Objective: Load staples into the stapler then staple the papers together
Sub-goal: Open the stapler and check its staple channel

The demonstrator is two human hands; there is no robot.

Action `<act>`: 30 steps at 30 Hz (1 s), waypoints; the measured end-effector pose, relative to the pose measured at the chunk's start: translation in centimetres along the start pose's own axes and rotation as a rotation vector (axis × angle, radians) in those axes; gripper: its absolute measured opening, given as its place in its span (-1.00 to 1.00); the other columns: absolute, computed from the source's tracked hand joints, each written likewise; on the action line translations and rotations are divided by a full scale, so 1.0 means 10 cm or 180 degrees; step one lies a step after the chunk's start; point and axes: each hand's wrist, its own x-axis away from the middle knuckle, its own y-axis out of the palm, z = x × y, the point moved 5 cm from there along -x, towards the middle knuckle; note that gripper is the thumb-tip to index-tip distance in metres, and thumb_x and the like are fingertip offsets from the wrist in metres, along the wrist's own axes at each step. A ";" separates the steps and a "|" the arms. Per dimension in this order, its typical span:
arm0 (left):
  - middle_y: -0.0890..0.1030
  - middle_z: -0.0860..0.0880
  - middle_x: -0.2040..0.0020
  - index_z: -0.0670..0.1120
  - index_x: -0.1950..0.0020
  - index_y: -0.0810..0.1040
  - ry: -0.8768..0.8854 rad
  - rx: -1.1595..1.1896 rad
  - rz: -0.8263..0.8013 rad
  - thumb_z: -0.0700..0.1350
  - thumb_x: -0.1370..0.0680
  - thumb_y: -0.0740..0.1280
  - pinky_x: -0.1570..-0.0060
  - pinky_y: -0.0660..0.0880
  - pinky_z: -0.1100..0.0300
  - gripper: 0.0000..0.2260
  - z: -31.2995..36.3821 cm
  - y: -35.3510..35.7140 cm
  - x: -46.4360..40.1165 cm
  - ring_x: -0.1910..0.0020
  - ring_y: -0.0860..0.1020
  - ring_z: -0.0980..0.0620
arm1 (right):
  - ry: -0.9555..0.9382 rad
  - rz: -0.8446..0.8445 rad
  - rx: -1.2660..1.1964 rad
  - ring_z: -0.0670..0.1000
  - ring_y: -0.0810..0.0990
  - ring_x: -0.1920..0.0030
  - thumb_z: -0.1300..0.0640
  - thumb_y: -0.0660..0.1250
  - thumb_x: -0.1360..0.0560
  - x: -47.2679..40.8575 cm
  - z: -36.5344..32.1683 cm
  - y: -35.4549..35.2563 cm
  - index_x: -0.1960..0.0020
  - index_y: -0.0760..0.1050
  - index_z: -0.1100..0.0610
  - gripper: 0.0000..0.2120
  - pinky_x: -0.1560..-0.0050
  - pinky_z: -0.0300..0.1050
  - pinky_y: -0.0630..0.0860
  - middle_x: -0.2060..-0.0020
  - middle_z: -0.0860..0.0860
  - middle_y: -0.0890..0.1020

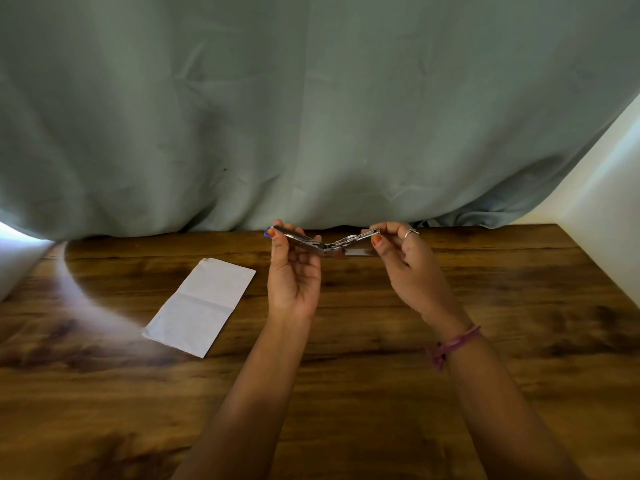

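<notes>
Wood-grain surface is carrying everything, brown and streaked. Both forearms are reaching forward over it; a purple band is circling the right wrist. Folded white papers are lying flat left of the arms, well apart from both hands. Left hand is pinching one end of the metal stapler, thumb on top, palm facing up. Right hand is pinching the opposite end between thumb and fingertips, a ring showing on one finger. Stapler is hanging above the surface, swung open into a shallow V, hinge lowest. Small pale strip is lying just behind it; cannot tell what it is. Grey-green cloth is draping behind the far edge.
</notes>
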 end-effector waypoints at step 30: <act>0.65 -0.15 -0.08 -0.14 -0.15 0.60 0.0793 -0.2723 -0.1495 -0.48 -0.47 0.20 -0.11 0.56 0.04 -0.61 -0.05 -0.24 0.42 -0.10 0.61 -0.15 | 0.1666 -0.0536 -0.4184 -0.06 0.54 0.30 0.25 0.14 -0.58 0.15 0.21 0.49 -0.18 0.48 0.23 -0.76 0.34 -0.23 0.54 0.02 0.17 0.67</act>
